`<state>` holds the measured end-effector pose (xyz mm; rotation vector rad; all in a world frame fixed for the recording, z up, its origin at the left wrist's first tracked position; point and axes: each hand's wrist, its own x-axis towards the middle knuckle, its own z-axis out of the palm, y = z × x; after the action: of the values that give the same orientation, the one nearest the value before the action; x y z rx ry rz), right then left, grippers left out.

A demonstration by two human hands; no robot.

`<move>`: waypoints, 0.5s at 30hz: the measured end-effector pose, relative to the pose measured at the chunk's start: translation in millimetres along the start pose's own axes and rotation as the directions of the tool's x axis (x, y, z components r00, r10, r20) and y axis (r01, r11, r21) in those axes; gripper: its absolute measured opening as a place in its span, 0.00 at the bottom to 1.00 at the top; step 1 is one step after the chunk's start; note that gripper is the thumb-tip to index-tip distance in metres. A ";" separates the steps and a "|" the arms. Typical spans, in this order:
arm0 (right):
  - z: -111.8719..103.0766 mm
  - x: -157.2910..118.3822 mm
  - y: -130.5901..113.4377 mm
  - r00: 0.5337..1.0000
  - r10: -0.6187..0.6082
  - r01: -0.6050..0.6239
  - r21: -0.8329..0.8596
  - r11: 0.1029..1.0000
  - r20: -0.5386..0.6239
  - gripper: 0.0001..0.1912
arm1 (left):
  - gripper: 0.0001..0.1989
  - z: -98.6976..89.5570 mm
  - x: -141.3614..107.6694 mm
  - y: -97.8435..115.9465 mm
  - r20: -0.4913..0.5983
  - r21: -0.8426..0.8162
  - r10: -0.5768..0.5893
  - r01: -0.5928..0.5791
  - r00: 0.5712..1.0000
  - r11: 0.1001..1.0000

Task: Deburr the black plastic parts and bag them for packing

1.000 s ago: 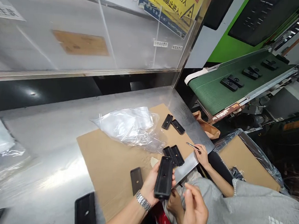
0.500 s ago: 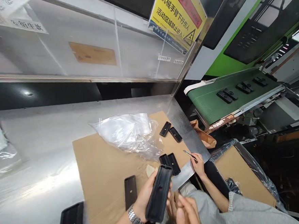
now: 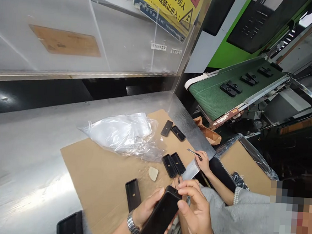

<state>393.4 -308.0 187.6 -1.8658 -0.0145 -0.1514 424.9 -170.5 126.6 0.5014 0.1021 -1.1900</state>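
My left hand (image 3: 148, 205), a metal watch on its wrist, grips a long black plastic shell (image 3: 158, 215), tilted at the bottom of the view. The fingers of my right hand (image 3: 196, 205) are bent and close on the shell's upper right end; whether anything small sits between them is hidden. Just left of my left hand lies another black shell (image 3: 133, 194) with a small hole, on a cardboard sheet (image 3: 105, 184). Beyond my hands is a pale wedge-shaped piece (image 3: 153, 173). Two open black shells (image 3: 170, 165) lie side by side past it.
A co-worker's hand (image 3: 203, 163) holds a thin pointed tool (image 3: 194, 154) at the right. Clear plastic bags (image 3: 125, 132) lie on the cardboard. Another shell (image 3: 70, 227) rests on the metal table (image 3: 33, 151). A green conveyor (image 3: 207, 99) carries black parts; a lined box (image 3: 245, 162) stands below.
My right hand has come in to the shell's upper end. The shell has tilted in my left hand, its hollow side turned from view. The co-worker's hand still holds the tool.
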 end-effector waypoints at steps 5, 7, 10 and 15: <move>-1.0 -0.8 4.3 0.999 0.024 -0.022 0.049 0.999 -0.040 0.07 | 0.30 0.9 3.7 -0.1 0.026 0.005 -0.013 0.013 1.000 1.000; -2.6 -0.7 7.0 0.998 0.044 -0.041 0.070 0.997 -0.043 0.08 | 0.31 1.6 5.1 -1.2 0.029 -0.011 -0.036 0.036 0.999 0.999; -6.3 0.7 13.5 0.998 0.063 -0.060 0.097 0.993 -0.023 0.09 | 0.34 5.0 7.5 -1.3 0.008 -0.019 -0.108 0.109 0.994 0.994; -11.7 4.9 28.1 0.997 0.074 -0.071 0.216 0.974 -0.004 0.09 | 0.35 16.3 14.1 1.0 -0.096 -0.057 -0.157 0.152 0.983 0.987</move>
<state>399.6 -327.8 164.8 -1.6454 0.0439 -0.1065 428.2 -189.3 136.6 0.5165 0.2595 -1.3105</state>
